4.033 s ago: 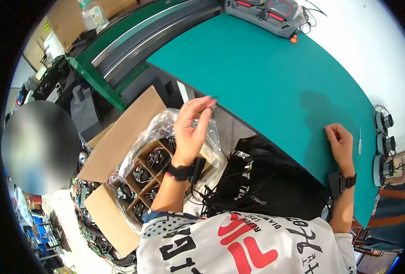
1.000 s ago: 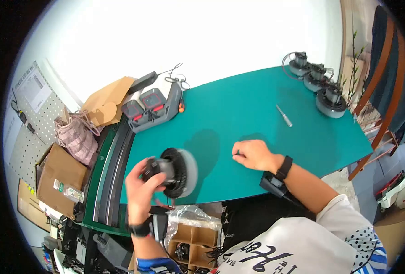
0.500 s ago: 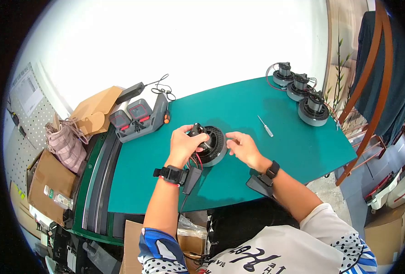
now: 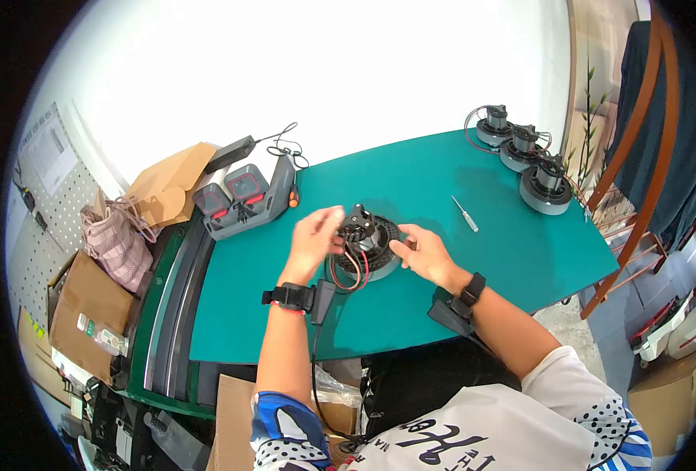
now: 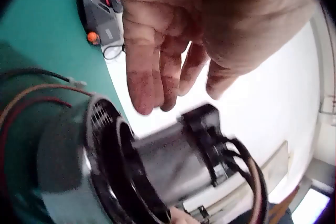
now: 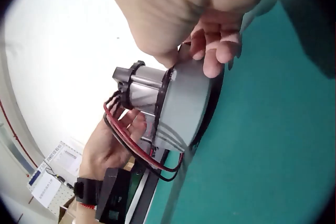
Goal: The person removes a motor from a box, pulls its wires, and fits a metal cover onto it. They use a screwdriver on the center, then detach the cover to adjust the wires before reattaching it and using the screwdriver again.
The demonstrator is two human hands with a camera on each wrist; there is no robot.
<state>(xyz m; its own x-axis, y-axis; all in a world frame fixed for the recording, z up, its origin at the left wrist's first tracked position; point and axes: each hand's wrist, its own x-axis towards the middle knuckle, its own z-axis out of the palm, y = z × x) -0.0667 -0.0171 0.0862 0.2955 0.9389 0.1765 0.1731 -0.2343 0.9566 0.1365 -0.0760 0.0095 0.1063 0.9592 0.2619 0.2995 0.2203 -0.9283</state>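
Observation:
A motor (image 4: 379,250) with a round, grey-rimmed base and red and black wires stands upright on the green table. My left hand (image 4: 310,242) is just left of its top with relaxed fingers. In the left wrist view, those fingers (image 5: 140,90) hang apart from the silver motor body (image 5: 170,163). On the right side my right hand (image 4: 429,257) holds the base's rim, thumb on the upper edge. The right wrist view shows that thumb at the grey rim (image 6: 186,103), with the other fingers (image 6: 212,66) curled at its side.
Several similar motors (image 4: 548,188) stand in a row at the table's right end. A screwdriver (image 4: 466,214) lies between them and my right hand. At the back left is a charger with batteries (image 4: 246,206). An open carton (image 4: 234,412) sits below the front edge.
My left hand reached over the carton, later carried the motor over the table and set it down mid-table. It has now let go, while my right hand has come onto the rim.

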